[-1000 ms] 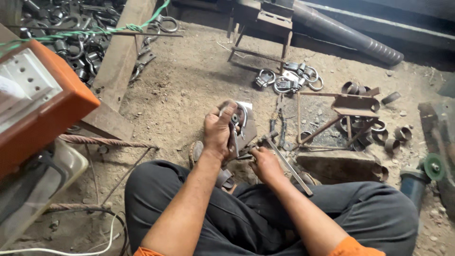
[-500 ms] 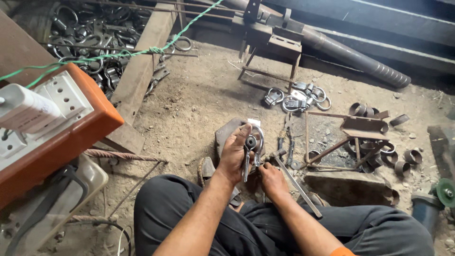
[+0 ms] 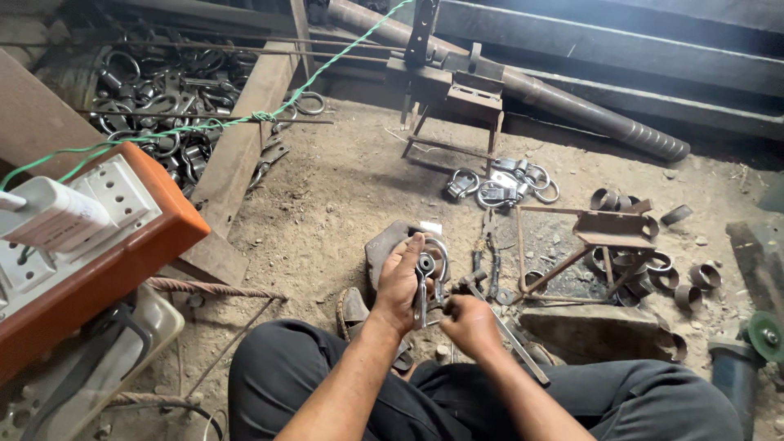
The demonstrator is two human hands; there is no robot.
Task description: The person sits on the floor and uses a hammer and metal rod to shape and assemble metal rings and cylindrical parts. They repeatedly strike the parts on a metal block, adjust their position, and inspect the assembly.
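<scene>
I sit on a dirt floor with my knees apart. My left hand [image 3: 398, 284] grips a metal clamp [image 3: 428, 278] made of a ring and a bolted bracket, held upright over a flat stone [image 3: 382, 247]. My right hand [image 3: 469, 323] is closed just right of it, at the lower end of the clamp, and seems to hold a small tool or bolt; which one I cannot tell. A long metal bar [image 3: 513, 340] lies under my right wrist.
Finished ring clamps [image 3: 500, 184] lie ahead. Short pipe rings [image 3: 653, 269] surround a small metal stand [image 3: 596, 237] at right. A heap of clamps [image 3: 155, 90] fills the far left behind a wooden plank [image 3: 237, 155]. An orange socket box [image 3: 90, 245] sits near left. An angle grinder [image 3: 747, 351] lies at right.
The view has tilted and shifted a little. My hands have stayed together on the clamp, with the right hand still working at its lower end.
</scene>
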